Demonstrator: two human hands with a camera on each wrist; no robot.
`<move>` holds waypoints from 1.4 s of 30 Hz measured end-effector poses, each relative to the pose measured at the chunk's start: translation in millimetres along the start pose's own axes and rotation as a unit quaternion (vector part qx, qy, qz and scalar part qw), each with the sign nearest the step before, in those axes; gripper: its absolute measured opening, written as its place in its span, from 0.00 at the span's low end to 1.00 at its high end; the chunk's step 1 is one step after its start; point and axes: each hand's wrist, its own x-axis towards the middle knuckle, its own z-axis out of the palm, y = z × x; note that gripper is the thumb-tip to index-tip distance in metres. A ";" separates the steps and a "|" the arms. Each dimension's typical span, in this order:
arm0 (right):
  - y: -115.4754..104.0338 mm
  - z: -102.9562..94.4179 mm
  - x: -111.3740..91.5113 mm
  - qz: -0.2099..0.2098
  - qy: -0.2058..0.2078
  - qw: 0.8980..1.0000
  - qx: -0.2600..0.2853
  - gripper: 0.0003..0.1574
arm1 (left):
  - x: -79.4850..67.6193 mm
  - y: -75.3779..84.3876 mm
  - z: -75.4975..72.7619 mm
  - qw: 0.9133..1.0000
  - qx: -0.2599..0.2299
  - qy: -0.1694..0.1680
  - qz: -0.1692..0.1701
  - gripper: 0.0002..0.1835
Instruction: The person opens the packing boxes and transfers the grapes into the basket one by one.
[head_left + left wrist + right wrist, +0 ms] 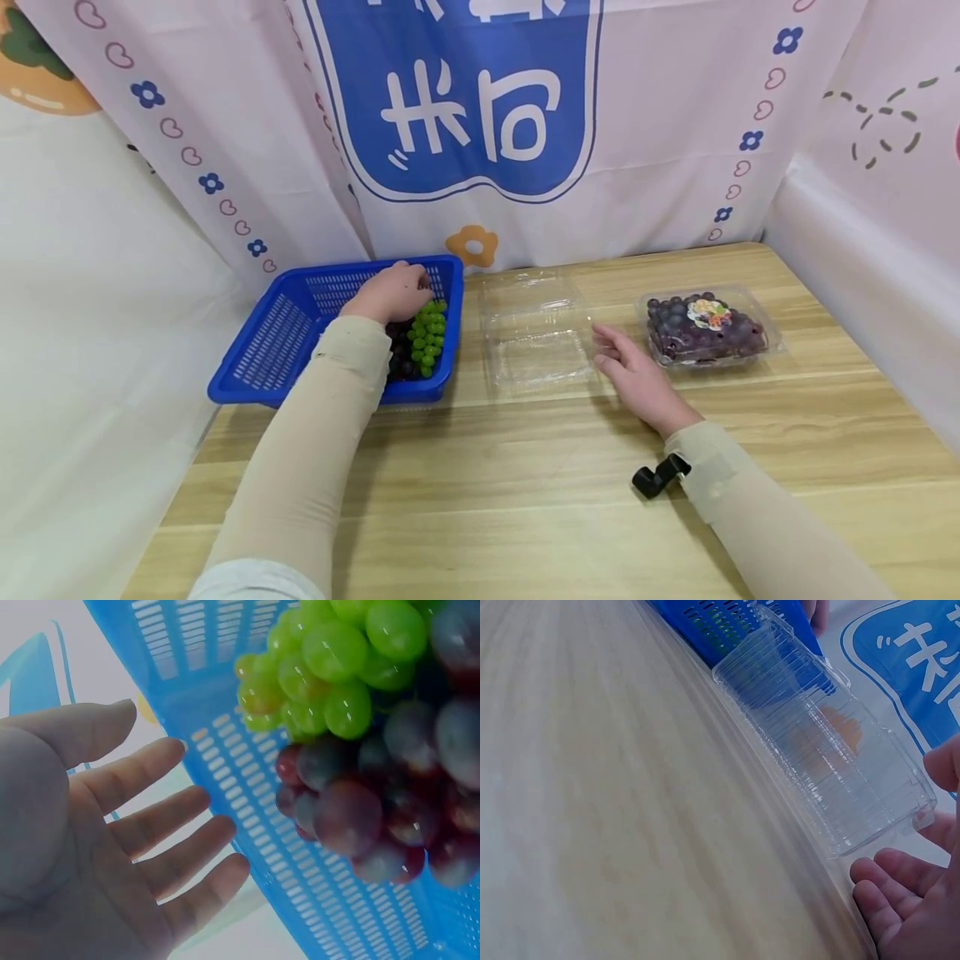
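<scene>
My left hand [388, 292] hovers over the right part of a blue plastic basket [258, 340]. Its fingers [166, 814] are spread and hold nothing, beside the grapes in the left wrist view. A bunch of green grapes [328, 656] and dark purple grapes [349, 817] lie together in the basket. To the basket's right stands a see-through plastic clamshell box [543, 354] with its lid folded back. My right hand [637, 379] is close to this box's right side, fingers loosely extended and holding nothing.
A closed clear box of dark grapes [705, 329] with a round sticker sits at the right on the wooden table [495, 500]. Behind hangs a printed cloth [637, 200]. A black clip-like mount [660, 477] is strapped at my right wrist.
</scene>
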 end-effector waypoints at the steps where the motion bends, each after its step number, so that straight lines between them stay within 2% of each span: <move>1: -0.5 0.0 0.6 -0.002 -0.001 1.000 -0.001 0.36 | -0.1 2.3 0.4 1.000 0.002 0.004 0.005 0.21; 8: -2.5 -2.2 2.3 -0.013 0.001 1.000 -0.011 0.37 | -2.7 24.2 2.1 0.999 0.014 0.034 0.033 0.20; 16: -10.4 -3.4 4.6 -0.040 0.003 0.999 -0.013 0.41 | -9.2 61.3 -6.9 0.993 0.051 0.064 0.082 0.18; 19: -17.3 -2.5 2.9 -0.060 -0.001 0.998 -0.010 0.44 | -12.1 76.3 -10.2 0.990 0.052 0.072 0.106 0.18; 23: -27.5 -0.6 -0.8 -0.078 0.001 0.996 -0.035 0.47 | -14.8 94.9 -10.2 0.985 0.052 0.081 0.143 0.17; 26: -32.9 0.1 -2.7 -0.089 0.009 0.994 -0.060 0.47 | -17.2 109.4 -6.6 0.979 0.049 0.085 0.176 0.18; 30: -38.8 -4.1 -5.6 -0.116 0.028 0.992 -0.048 0.47 | -21.7 131.1 2.1 0.973 0.034 0.085 0.213 0.19; 36: -53.3 -28.4 -15.0 -0.167 0.051 0.985 0.006 0.43 | -32.3 163.1 25.8 0.963 0.016 0.078 0.259 0.21; 38: -56.7 -44.3 -19.9 -0.168 0.075 0.983 0.018 0.41 | -36.3 174.5 34.5 0.957 0.012 0.084 0.277 0.21; 42: -54.1 -84.6 -30.8 -0.137 0.157 0.977 0.035 0.34 | -43.4 200.2 51.9 0.947 0.023 0.092 0.306 0.24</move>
